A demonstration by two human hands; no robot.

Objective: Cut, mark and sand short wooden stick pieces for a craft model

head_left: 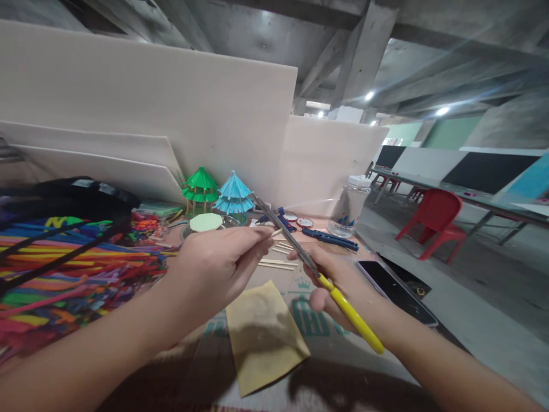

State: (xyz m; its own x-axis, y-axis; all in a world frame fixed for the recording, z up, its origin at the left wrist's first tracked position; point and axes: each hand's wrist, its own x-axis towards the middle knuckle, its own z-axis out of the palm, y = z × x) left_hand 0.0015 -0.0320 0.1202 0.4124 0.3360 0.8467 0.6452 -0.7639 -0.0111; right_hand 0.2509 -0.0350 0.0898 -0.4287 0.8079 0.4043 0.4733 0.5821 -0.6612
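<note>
My left hand (218, 260) is closed, pinching a thin wooden stick (277, 232) whose tip sticks out past the fingers. The stick's end meets the long metal blade of a file-like tool with a yellow handle (355, 320). My right hand (332, 274) grips that tool near where blade and handle join, pointing it up and to the left. Below both hands lies a tan sheet of paper, perhaps sandpaper (266, 337). More thin wooden sticks (278, 264) rest on the board just beyond.
Green (201, 186) and blue (234, 191) paper-roofed models stand at the back. Colourful pipe cleaners (86, 274) are heaped on the left. Blue-handled pliers (330, 239), a clear bottle (348, 209) and a phone (397, 292) sit right. White foam boards (206, 114) rise behind.
</note>
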